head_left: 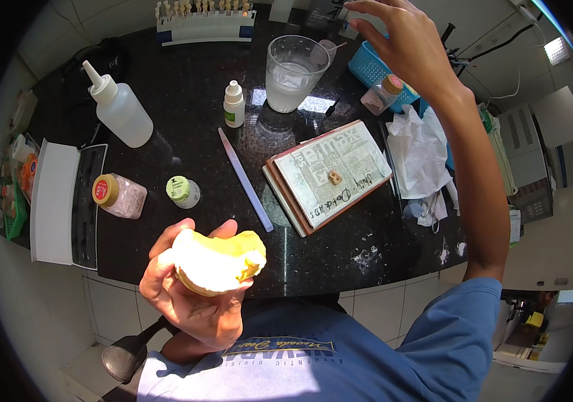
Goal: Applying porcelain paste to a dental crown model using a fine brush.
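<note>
My left hand (196, 295) is wrapped round a yellow-and-white dental cast (216, 261), held up in bright light over the bench's near edge. My right hand (404, 37) is raised at the far right, above the blue basket (367, 63); its thumb and forefinger are apart and nothing shows between them. Some of its fingertips run to the picture's top edge. On a tile-topped block (360, 157) lies a small tan tooth-shaped piece (335, 177). A pale lilac spatula (246, 181) rests left of the block. Beyond it stands a glass of cloudy water (293, 77).
At left are a squeeze bottle (125, 114), a jar of pink powder (122, 196), a green-capped bottle (182, 193) and a white case (62, 201). A dropper bottle (233, 107) stands mid-bench. Crumpled tissue (417, 151) and another powder jar (382, 95) sit at right. A tooth shade rack (206, 30) is at the back.
</note>
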`<state>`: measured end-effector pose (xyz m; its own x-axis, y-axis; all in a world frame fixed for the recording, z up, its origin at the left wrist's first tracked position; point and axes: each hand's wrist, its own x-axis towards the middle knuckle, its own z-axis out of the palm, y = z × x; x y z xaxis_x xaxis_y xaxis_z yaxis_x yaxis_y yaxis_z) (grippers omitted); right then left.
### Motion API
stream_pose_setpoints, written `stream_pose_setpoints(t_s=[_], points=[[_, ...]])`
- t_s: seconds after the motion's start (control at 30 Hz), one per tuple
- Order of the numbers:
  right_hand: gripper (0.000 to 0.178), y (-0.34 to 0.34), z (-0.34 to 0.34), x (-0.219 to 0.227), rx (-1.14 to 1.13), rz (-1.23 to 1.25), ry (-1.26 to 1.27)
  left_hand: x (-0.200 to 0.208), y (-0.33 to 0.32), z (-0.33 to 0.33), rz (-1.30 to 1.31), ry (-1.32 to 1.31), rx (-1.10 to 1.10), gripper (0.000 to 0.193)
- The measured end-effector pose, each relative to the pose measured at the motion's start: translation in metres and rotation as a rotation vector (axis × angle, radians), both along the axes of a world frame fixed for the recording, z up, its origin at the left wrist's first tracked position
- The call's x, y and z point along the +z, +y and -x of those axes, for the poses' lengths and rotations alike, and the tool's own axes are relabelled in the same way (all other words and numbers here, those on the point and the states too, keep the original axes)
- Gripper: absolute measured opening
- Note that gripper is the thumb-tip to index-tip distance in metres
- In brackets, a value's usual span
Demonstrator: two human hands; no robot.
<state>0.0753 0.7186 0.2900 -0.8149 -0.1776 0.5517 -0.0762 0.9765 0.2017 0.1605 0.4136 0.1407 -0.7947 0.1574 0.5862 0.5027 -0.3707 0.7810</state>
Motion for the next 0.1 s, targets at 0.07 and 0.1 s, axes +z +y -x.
stream_pose_setpoints(t_s=[0.07,0.1], points=[[0.015,-0.006,-0.032,0.013,0.038,0.312,-0.093,-0.004,-0.002,0.001,-0.016,-0.003,-0.023,0.078],[0.015,-0.005,-0.033,0.012,0.034,0.313,-0.099,-0.003,-0.001,0.002,-0.027,0.009,-0.041,0.079]])
